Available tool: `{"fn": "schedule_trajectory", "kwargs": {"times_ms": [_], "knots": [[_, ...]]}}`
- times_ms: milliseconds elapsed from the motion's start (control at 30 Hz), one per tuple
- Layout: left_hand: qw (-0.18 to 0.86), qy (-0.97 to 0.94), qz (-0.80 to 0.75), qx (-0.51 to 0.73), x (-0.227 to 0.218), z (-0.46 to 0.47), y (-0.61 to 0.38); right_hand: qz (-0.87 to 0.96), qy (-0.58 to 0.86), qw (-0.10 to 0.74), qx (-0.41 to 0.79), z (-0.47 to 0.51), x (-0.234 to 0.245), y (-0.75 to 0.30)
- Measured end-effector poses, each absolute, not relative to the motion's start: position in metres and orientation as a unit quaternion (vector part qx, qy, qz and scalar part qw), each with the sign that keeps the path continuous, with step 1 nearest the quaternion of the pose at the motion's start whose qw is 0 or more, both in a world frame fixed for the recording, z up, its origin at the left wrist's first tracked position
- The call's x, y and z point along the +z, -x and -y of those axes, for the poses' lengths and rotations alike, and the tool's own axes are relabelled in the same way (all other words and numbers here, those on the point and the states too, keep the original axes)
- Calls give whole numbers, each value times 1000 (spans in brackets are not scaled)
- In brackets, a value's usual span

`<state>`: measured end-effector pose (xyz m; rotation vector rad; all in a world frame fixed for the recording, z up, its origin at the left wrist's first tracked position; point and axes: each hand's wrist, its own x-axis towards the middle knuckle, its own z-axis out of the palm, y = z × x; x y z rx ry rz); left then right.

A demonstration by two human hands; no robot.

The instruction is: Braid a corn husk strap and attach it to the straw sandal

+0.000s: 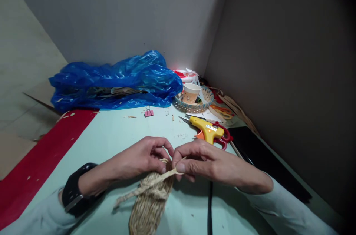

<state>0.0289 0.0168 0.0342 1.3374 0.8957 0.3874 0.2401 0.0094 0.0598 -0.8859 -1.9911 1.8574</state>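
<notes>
Woven straw slipper (147,211): tan-brown, lengthwise ribbing. Fibre strip (167,174): pale cream. Glue gun (206,128): yellow; trigger (199,135) orange. Scissors handles (229,136): red. Plastic bag (116,73): deep blue. Binder clip (149,113): pink. Tabletop (116,129): pale mint; border band (55,157) red, pale flecks.

Dim overall for you. Light source out of shot; your left side reads brighter, while the right wall (278,64) falls off to near-black at the far edge. Soft shadows sit on the worktop (116,127) under your right hand (205,162). Glare streaks on the blue plastic (111,75), small highlights on your black wristband (79,190). Wide-angle stretch toward your sleeves (283,205). Tiny scraps (182,136) look mushy.
</notes>
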Motion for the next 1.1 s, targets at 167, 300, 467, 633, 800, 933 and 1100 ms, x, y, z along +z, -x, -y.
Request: {"fn": "schedule_trajectory", "kwargs": {"times_ms": [167, 300, 467, 633, 800, 933, 1100], "knots": [[681, -607, -387, 135, 29, -16, -27, 631, 324, 117, 695, -3, 59, -231], [645, -639, -396, 137, 29, -17, -22, 630, 349, 127, 682, -3, 53, -224], [504, -694, -461, 228, 47, -14, -10, 651, 336, 163, 661, -4, 52, -224], [503, -696, -463, 220, 73, 13, -18, 735, 359, 205, 538, 4, 57, -226], [474, -659, -529, 249, 73, 37, -33, 787, 374, 247, 425, 19, 56, -223], [450, -658, -552, 244, 70, 41, -32, 798, 372, 284, 379, 26, 55, -221], [466, -633, -561, 261, 74, 40, -31, 789, 360, 303, 396, 24, 57, -222]]}}
